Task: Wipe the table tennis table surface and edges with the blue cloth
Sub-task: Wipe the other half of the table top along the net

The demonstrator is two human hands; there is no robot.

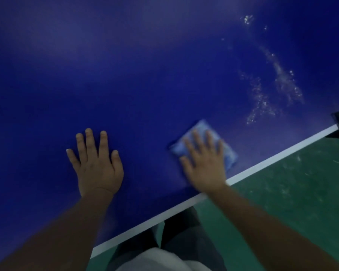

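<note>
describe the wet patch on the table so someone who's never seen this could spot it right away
Start from the blue table top and follow its white edge line toward the far right. Just beyond the blue cloth under the right hand lies the patch of glistening whitish droplets, the only speckled area on the plain blue.

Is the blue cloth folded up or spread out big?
Folded. The cloth is a small, thick pad, barely wider than the right hand pressing flat on it. The blur hides the fold lines.

A folded light-blue cloth [207, 143] is lying flat on the dark blue table [125, 75], close to its white-lined near edge, towards the right.
</note>
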